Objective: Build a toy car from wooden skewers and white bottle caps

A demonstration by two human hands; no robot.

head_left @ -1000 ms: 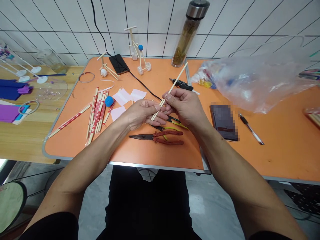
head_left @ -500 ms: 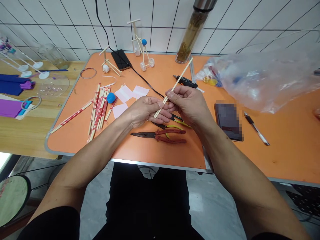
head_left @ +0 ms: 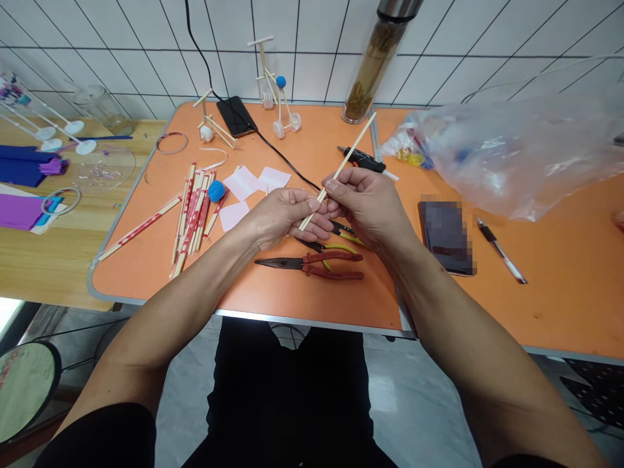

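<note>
My left hand (head_left: 297,214) and my right hand (head_left: 363,198) meet above the orange table (head_left: 273,296), both closed on wooden chopsticks (head_left: 355,148). The sticks slant from lower left to upper right; at the lower end two lie side by side. My left thumb presses them over the fingers, while my right thumb and forefinger pinch them higher up. Below the hands lie red-handled long-nose pliers (head_left: 309,263) and a yellow-and-black pair of pliers (head_left: 348,237), partly covered by my right hand. Wrapped chopsticks (head_left: 195,214) with a blue ball (head_left: 216,190) lie to the left.
Pink paper squares (head_left: 242,183) lie near my left hand. Small stick models (head_left: 283,114), a phone (head_left: 236,117) and a tea bottle (head_left: 373,68) stand or lie at the back. To the right are a glue gun (head_left: 361,159), plastic bag (head_left: 521,156), dark blurred device (head_left: 443,237) and pen (head_left: 502,251).
</note>
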